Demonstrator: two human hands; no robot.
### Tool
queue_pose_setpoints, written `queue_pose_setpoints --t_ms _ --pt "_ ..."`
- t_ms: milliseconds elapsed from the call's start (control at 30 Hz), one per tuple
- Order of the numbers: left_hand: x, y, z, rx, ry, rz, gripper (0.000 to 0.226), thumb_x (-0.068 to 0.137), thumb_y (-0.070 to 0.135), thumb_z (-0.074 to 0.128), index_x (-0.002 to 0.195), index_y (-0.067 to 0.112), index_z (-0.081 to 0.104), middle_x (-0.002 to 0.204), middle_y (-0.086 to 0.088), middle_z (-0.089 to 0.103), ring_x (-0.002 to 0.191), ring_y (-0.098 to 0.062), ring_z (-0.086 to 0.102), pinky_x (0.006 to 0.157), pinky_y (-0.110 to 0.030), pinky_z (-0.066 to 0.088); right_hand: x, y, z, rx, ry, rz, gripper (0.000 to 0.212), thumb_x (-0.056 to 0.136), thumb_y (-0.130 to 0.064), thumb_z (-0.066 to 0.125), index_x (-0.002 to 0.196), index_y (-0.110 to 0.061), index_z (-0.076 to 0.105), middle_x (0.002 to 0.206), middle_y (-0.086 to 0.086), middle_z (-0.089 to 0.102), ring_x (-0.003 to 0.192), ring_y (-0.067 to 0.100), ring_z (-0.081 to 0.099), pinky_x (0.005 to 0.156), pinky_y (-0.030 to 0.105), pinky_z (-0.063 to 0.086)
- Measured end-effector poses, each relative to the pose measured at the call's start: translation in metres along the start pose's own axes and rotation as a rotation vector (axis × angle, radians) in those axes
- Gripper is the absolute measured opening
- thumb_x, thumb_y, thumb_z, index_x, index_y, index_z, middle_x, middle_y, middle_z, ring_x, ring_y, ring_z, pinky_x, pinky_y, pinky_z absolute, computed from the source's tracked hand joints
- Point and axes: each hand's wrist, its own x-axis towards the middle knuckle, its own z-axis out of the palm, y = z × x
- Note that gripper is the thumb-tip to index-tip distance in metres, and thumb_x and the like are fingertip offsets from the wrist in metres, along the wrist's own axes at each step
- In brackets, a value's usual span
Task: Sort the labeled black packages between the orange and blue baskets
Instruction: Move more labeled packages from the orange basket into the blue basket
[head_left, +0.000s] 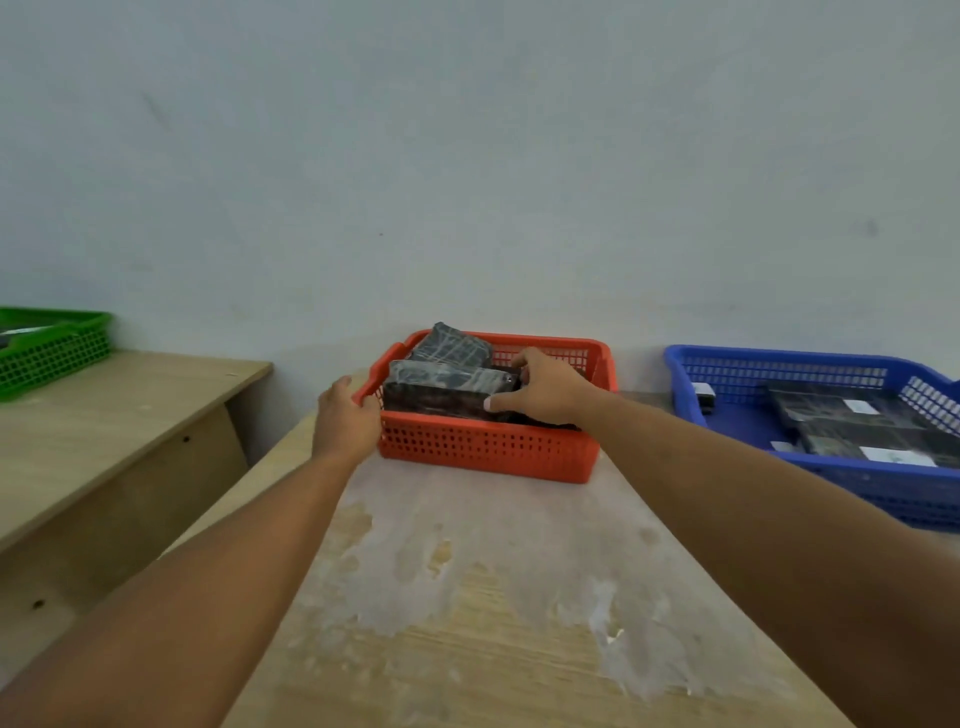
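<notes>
Head view shows the left hand gripping the left rim of the orange basket, which sits at the table's far edge. The right hand closes around a black package inside it. Lifting could drag the neighbouring tilted package out. More packages lie in the blue basket at the right edge. Pale patches mar the wood; a plain wall stands behind.

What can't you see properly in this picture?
All in the head view:
- Black wrapped packages in the orange plastic basket: how many; basket wall and right hand hide them.
- White labels in the blue plastic basket: too small to read.
- Blue basket: right end cut off.
- Green plastic basket: cut off at left; contents unclear.
</notes>
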Motion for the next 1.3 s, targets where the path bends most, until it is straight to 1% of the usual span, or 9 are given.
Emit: queue_pose_setpoints --t_ms 167,300,400,500,633,700,833,1033,1300 --pt "0.003 -0.006 0.014 -0.098 -0.096 -0.045 0.041 0.102 0.028 0.034 0.14 0.014 0.043 0.111 -0.017 0.061 0.084 -0.027 0.051 0.072 -0.034 0.037 0.013 -0.004 0.016 0.029 -0.063 0.03 0.064 0.073 -0.047 0.083 0.122 -0.019 0.054 0.118 0.002 0.065 0.098 0.019 0.062 0.085 0.033 0.05" --pt "0.005 -0.008 0.017 -0.127 -0.069 -0.024 0.042 0.102 0.024 0.036 0.142 0.012 0.042 0.123 -0.022 0.061 0.101 -0.036 0.057 0.079 -0.036 0.04 0.007 -0.002 0.002 0.387 -0.148 0.116 0.056 0.074 -0.013 0.085 0.12 -0.017 0.051 0.105 0.012 0.072 0.086 0.032 0.075 0.08 0.05 0.061" --pt "0.004 -0.008 0.017 -0.125 -0.057 -0.019 0.043 0.101 0.02 0.036 0.143 0.01 0.042 0.128 -0.024 0.059 0.114 -0.04 0.056 0.089 -0.039 0.043 -0.002 0.001 -0.02 0.698 -0.224 0.152 0.056 0.079 0.009 0.075 0.123 -0.014 0.05 0.109 0.02 0.069 0.088 0.036 0.075 0.07 0.042 0.063" --pt "0.003 -0.005 0.018 -0.122 -0.038 -0.027 0.042 0.101 0.02 0.034 0.141 0.01 0.043 0.127 -0.023 0.06 0.112 -0.038 0.057 0.081 -0.034 0.039 -0.008 0.003 -0.038 0.9 -0.219 0.169 0.046 0.084 0.017 0.062 0.119 -0.012 0.052 0.112 0.023 0.065 0.091 0.035 0.074 0.065 0.034 0.062" --pt "0.004 -0.003 0.017 -0.095 -0.046 -0.026 0.044 0.101 0.021 0.034 0.143 0.011 0.041 0.125 -0.023 0.06 0.106 -0.036 0.057 0.078 -0.033 0.037 -0.013 0.009 -0.05 1.104 -0.269 0.126 0.042 0.088 -0.021 0.07 0.124 -0.005 0.056 0.133 0.023 0.056 0.106 0.042 0.068 0.078 0.041 0.061" --pt "0.005 -0.004 0.017 -0.087 -0.049 -0.034 0.045 0.101 0.022 0.033 0.144 0.012 0.04 0.124 -0.022 0.06 0.096 -0.03 0.054 0.077 -0.034 0.038 -0.014 0.012 -0.046 1.05 -0.23 0.169 0.049 0.089 -0.041 0.067 0.123 -0.007 0.057 0.123 0.019 0.061 0.103 0.037 0.07 0.075 0.042 0.06" --pt "0.006 -0.005 0.019 -0.088 -0.039 -0.03 0.044 0.101 0.023 0.034 0.143 0.013 0.04 0.121 -0.02 0.061 0.088 -0.026 0.049 0.074 -0.034 0.038 -0.013 0.02 -0.027 0.926 -0.014 0.192 0.02 0.095 -0.023 0.062 0.109 -0.012 0.053 0.117 0.017 0.062 0.095 0.03 0.07 0.067 0.039 0.06" --pt "0.005 -0.003 0.021 -0.08 -0.023 -0.029 0.042 0.102 0.024 0.033 0.141 0.014 0.043 0.122 -0.02 0.062 0.092 -0.029 0.054 0.077 -0.033 0.038 -0.01 0.027 -0.017 1.071 0.124 0.127 0.079 0.078 0.018 0.066 0.133 -0.026 0.03 0.131 0.013 0.046 0.109 0.038 0.062 0.074 0.047 0.062" --pt "0.004 -0.005 0.018 -0.06 -0.046 -0.022 0.042 0.103 0.025 0.033 0.142 0.013 0.042 0.124 -0.019 0.061 0.101 -0.032 0.057 0.079 -0.034 0.04 -0.009 0.035 -0.016 1.156 0.127 0.12 0.072 0.079 0.015 0.065 0.132 -0.023 0.033 0.131 0.013 0.05 0.111 0.037 0.062 0.078 0.052 0.06"
